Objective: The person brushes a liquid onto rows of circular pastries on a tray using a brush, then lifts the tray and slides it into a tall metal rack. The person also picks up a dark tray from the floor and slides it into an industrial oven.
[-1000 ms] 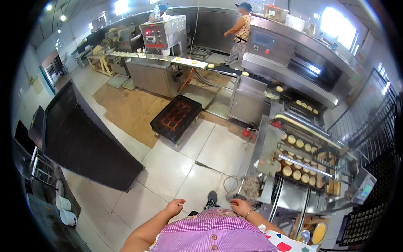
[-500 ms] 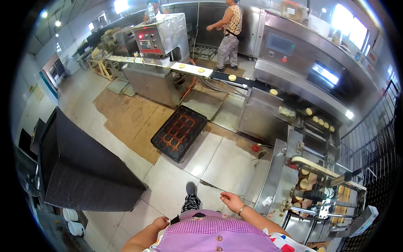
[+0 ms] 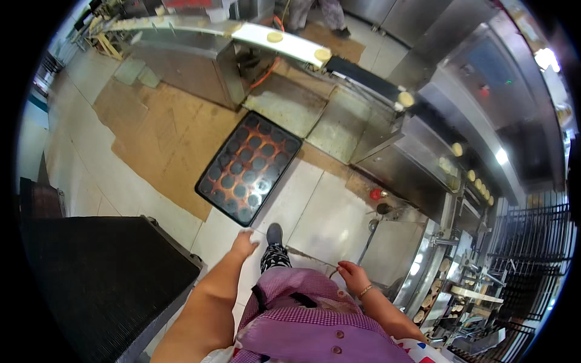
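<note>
A dark baking tray with rows of round wells lies low in front of me, its wells looking bare and its surface reddish-brown and scorched. Just below its near corner is my left hand, arm stretched forward; motion smears the fingers, and it seems apart from the tray. My right hand, with a bracelet at the wrist, hangs lower to the right over the floor. Its fingers look loosely bent and apart, with nothing plainly held. A thin curved line shows beside its fingertips; I cannot tell what it is.
A conveyor carrying pale round pastries crosses the far side and bends right toward metal machinery. At lower left rises a tall black stack. Brown cardboard covers part of the floor. A person's legs show beyond the conveyor.
My view has tipped down and moved closer to the tray. My left arm has swung forward from my side toward the tray's near corner. The right hand stays low at the right.
</note>
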